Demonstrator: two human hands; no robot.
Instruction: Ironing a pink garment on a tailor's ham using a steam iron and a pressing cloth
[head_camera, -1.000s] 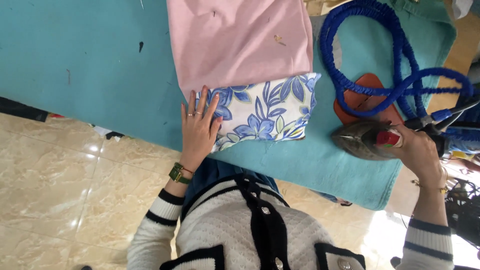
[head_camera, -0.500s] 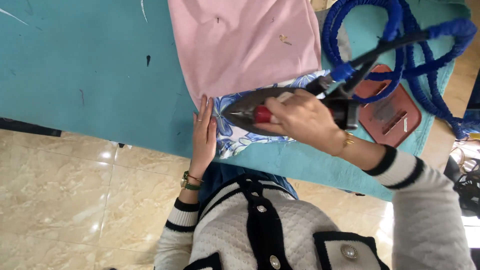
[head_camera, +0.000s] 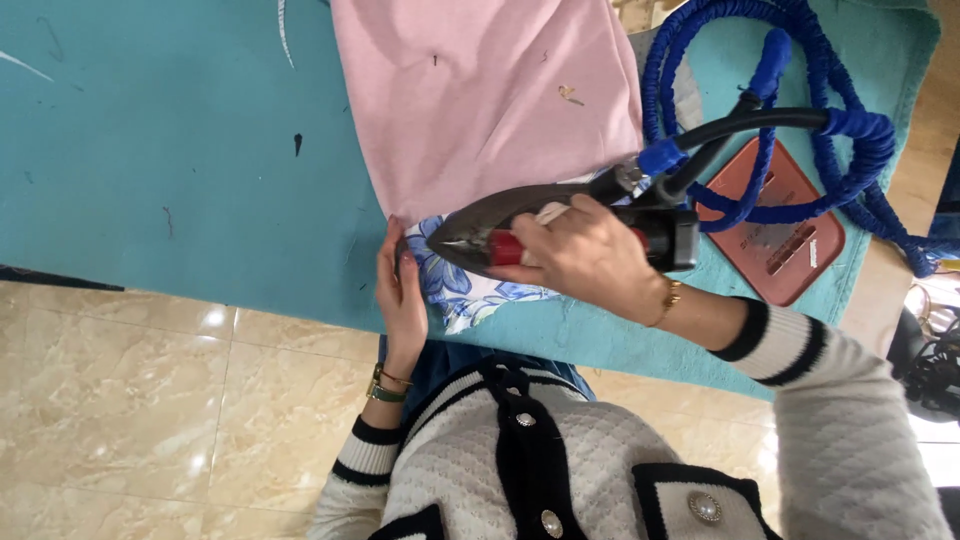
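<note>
My right hand grips the handle of a dark steam iron, whose pointed tip faces left over a white cloth with blue flowers. My left hand lies flat, fingers together, on the left edge of that cloth, just beside the iron's tip. A pink cloth lies spread above, its lower edge over the flowered one. All rest on a teal padded table. The iron and my hand hide most of the flowered cloth.
A blue braided hose loops from the iron's back across the table's right side. A reddish iron rest lies under the loops. Beige marble floor tiles show below the table edge.
My right hand carried the iron from the rest at the right leftward onto the flowered cloth. My left hand shifted to the cloth's left edge, fingers drawn together.
</note>
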